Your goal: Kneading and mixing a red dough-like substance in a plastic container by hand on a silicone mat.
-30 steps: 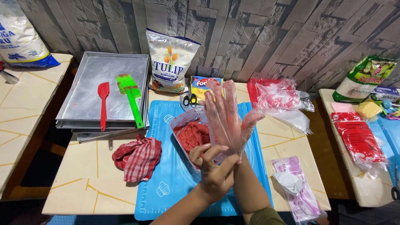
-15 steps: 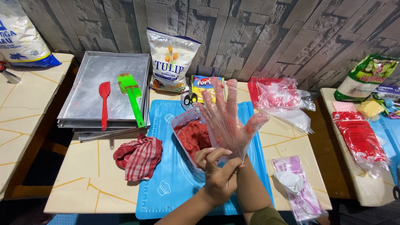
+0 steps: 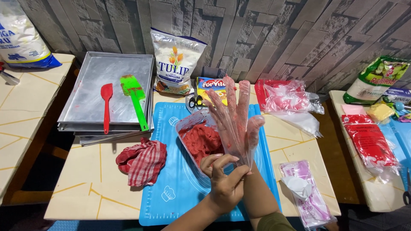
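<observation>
My right hand (image 3: 234, 117) stands upright over the blue silicone mat (image 3: 180, 194). Its fingers are spread inside a clear plastic glove (image 3: 239, 141) smeared with red. My left hand (image 3: 224, 182) reaches in from the lower left and pinches the glove's cuff at the right wrist. Just behind and left of the hands, a clear plastic tub (image 3: 185, 124) of red dough (image 3: 201, 141) rests on the mat.
Stacked metal trays (image 3: 92, 77) carry a red spatula (image 3: 105, 105) and a green brush (image 3: 135, 100). A red checked cloth (image 3: 143, 160) lies left of the mat. A flour bag (image 3: 177, 62), a yellow packet (image 3: 208, 85), scissors (image 3: 196, 102), red-stained plastic bags (image 3: 291, 96) and a pink pack (image 3: 308, 199) lie around.
My gloved right hand has drifted slightly to the right and its thumb has spread outward. The left hand stays pinched on the cuff.
</observation>
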